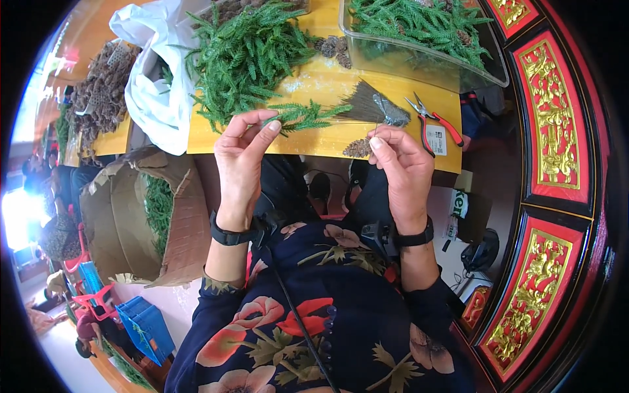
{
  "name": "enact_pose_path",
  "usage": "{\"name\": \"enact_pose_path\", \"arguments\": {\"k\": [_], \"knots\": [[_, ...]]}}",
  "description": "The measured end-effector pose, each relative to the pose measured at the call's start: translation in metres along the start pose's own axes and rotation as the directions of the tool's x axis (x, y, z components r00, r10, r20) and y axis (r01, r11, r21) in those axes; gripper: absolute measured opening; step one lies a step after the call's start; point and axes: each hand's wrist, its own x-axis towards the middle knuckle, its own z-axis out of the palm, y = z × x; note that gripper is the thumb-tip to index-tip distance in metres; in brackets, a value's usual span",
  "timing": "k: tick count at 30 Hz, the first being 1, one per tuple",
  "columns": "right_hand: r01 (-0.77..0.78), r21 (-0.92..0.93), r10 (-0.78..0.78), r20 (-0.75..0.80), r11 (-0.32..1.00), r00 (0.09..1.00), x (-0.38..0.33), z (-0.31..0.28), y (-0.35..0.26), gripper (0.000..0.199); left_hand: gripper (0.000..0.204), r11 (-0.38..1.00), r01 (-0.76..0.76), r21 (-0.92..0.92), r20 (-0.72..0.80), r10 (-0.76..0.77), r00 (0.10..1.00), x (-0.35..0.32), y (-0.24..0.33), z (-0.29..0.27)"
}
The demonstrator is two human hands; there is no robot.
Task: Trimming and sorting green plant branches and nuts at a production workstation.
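Head view: left hand [241, 152] holds green sprig [309, 116], right hand [407, 162] pinecone [356, 149].

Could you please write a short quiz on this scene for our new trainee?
1. What does the left hand hold?
A) a roll of tape
B) a green sprig
C) a pair of scissors

2. True or false: the red-handled pliers lie to the right of the bundle of thin dark strands.

3. Fill in the blank: the right hand holds a small brown ____.

Key:
1. B, the green sprig, pinched between thumb and fingers.
2. True; the pliers lie near the right end of the yellow table.
3. Pine cone.
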Motion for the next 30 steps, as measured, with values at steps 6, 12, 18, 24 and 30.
{"name": "enact_pose_path", "arguments": {"k": [6, 12, 18, 24, 30], "knots": [[-0.028, 0.002, 0.028, 0.019, 1.0, 0.999, -0.003, 0.007, -0.001, 0.009, 0.019, 1.0, -0.01, 0.03, -0.004, 0.01, 1.0, -0.002, 0.001, 0.002], [-0.048, -0.044, 0.051, 0.065, 0.998, 0.997, -0.006, 0.012, 0.005, 0.008, 0.024, 0.999, -0.013, -0.029, 0.024, 0.013, 1.0, -0.003, 0.001, 0.004], [-0.066, -0.017, 0.067, 0.066, 0.998, 0.996, -0.007, 0.017, 0.006, 0.007, 0.033, 1.0, 0.02, -0.018, 0.027, -0.019, 0.999, -0.002, 0.001, 0.002], [-0.08, -0.05, 0.086, 0.121, 0.996, 0.989, -0.008, 0.021, 0.003, 0.007, 0.042, 0.997, -0.046, 0.067, 0.029, 0.044, 0.999, -0.003, 0.003, 0.004], [-0.063, -0.101, 0.081, 0.181, 0.993, 0.98, -0.007, 0.027, 0.004, 0.006, 0.044, 0.985, -0.111, 0.136, 0.004, 0.111, 0.994, -0.006, 0.006, 0.011]]}}
